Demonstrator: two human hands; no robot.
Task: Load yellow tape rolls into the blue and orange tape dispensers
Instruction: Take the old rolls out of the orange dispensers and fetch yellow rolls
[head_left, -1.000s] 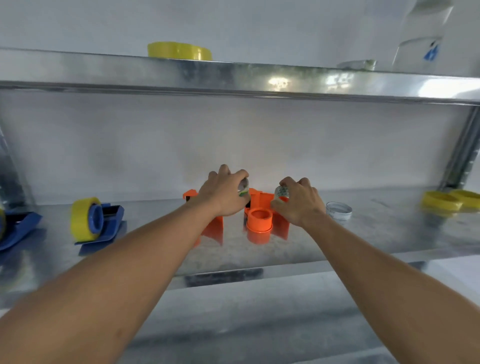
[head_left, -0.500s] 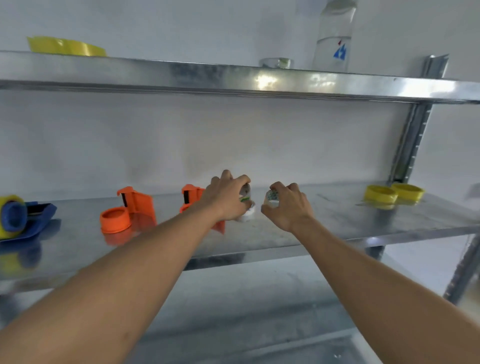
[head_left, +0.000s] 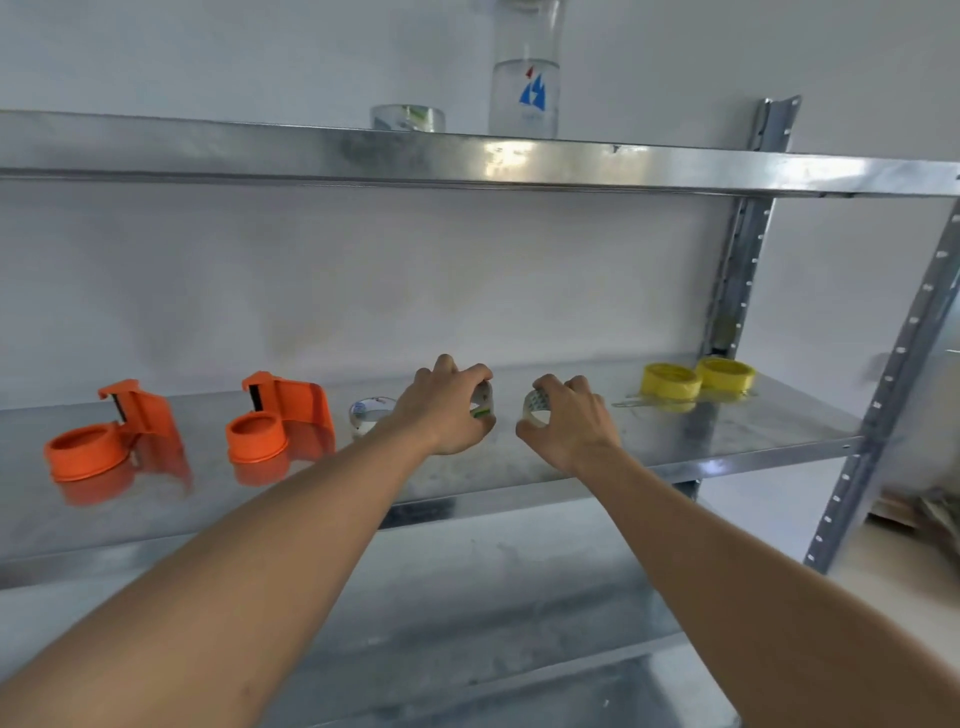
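Two orange tape dispensers stand on the middle metal shelf (head_left: 727, 441), one at the far left (head_left: 117, 436) and one (head_left: 280, 421) nearer the centre, both with bare hubs. Two yellow tape rolls (head_left: 670, 381) (head_left: 725, 373) lie flat at the shelf's right end. My left hand (head_left: 447, 410) grips a small clear tape roll (head_left: 483, 400) just above the shelf. My right hand (head_left: 569, 423) pinches another small clear tape roll (head_left: 536, 408) beside it. No blue dispenser is in view.
A third clear tape roll (head_left: 369, 413) lies on the shelf behind my left wrist. The upper shelf (head_left: 519, 161) carries a clear bottle (head_left: 525, 78) and a low glass jar (head_left: 408, 118). Perforated steel uprights (head_left: 893, 364) stand at the right.
The view has swung right, so the blue dispenser left the frame. Both hands, each still holding a clear roll, have shifted right along the shelf, away from the orange dispensers and toward the yellow rolls.
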